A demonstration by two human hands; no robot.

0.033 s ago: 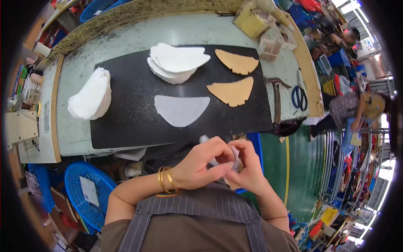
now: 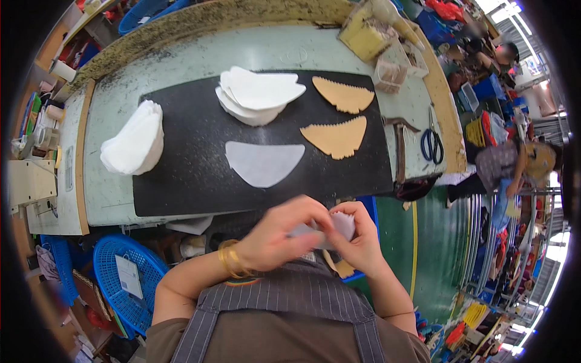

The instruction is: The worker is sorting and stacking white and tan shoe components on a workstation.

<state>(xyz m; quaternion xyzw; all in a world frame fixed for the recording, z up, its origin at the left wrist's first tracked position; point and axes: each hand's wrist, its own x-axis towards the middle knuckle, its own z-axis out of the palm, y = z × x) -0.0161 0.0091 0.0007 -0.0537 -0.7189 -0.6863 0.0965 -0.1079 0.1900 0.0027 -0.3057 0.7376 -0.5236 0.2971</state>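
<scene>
In front of my apron, both hands are at a pale grey piece [image 2: 344, 225] with a toothed edge, bent between them; its material I cannot make out. My right hand [image 2: 362, 242] pinches it between thumb and fingers. My left hand [image 2: 281, 233], slightly blurred, curls around its other end. On the black mat [image 2: 187, 187] beyond lies a flat grey half-moon piece [image 2: 265, 164]. Behind it is a stack of white curved pieces [image 2: 257, 94]. Two tan pieces with toothed edges, an upper one [image 2: 344, 94] and a lower one [image 2: 336, 137], lie to the right.
Another white stack [image 2: 134, 140] sits at the mat's left edge. A hammer [image 2: 399, 148] and dark-handled scissors [image 2: 431, 144] lie at the table's right. Blue baskets [image 2: 128, 275] stand lower left. A blue bin [image 2: 368, 212] with tan scraps is below the table's edge. A person [image 2: 502, 160] is far right.
My left hand has shifted slightly left and its fingers have opened a little around the piece. More of the toothed edge shows by my right hand. The view has tilted slightly.
</scene>
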